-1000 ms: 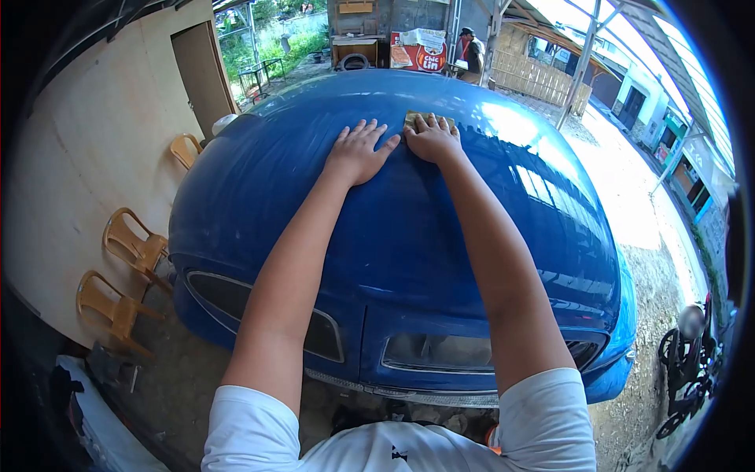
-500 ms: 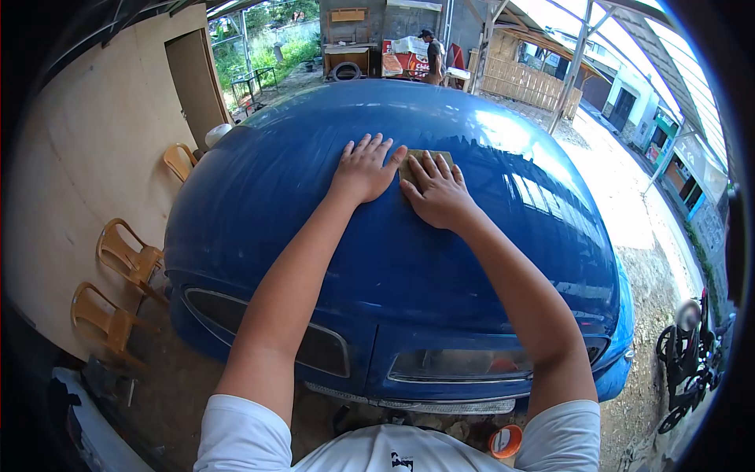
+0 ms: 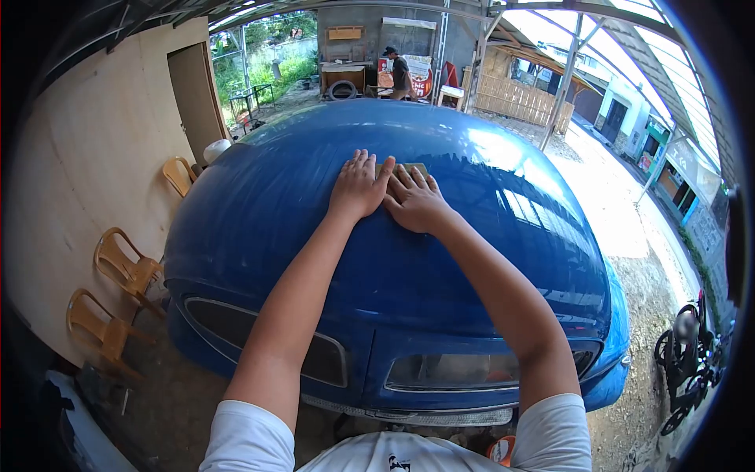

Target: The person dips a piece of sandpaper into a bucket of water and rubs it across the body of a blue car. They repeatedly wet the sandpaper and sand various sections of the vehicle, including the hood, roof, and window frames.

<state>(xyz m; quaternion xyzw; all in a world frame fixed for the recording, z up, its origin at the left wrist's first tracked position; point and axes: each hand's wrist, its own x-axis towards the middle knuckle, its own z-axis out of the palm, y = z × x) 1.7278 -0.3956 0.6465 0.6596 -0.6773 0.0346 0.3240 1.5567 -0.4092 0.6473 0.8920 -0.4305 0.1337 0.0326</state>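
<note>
A large rounded blue vehicle roof fills the middle of the head view, glossy with streaks and dull patches. My right hand presses a flat olive-brown pad against it, gripping it under the fingers. Most of the pad is covered by that hand; its far edge shows beyond the fingertips. Just to the left, my left hand lies flat on the paint with its thumb by the pad, holding nothing.
Two windows, the right one among them, sit below the roof near my body. Tan plastic chairs line the left wall. An orange bucket is by my right sleeve. Motorcycles stand at right; a person is at the back.
My right hand and the pad have slid left, closer to my left hand. My left hand stays flat on the roof. The view has tilted up slightly, and the person at the back has moved left.
</note>
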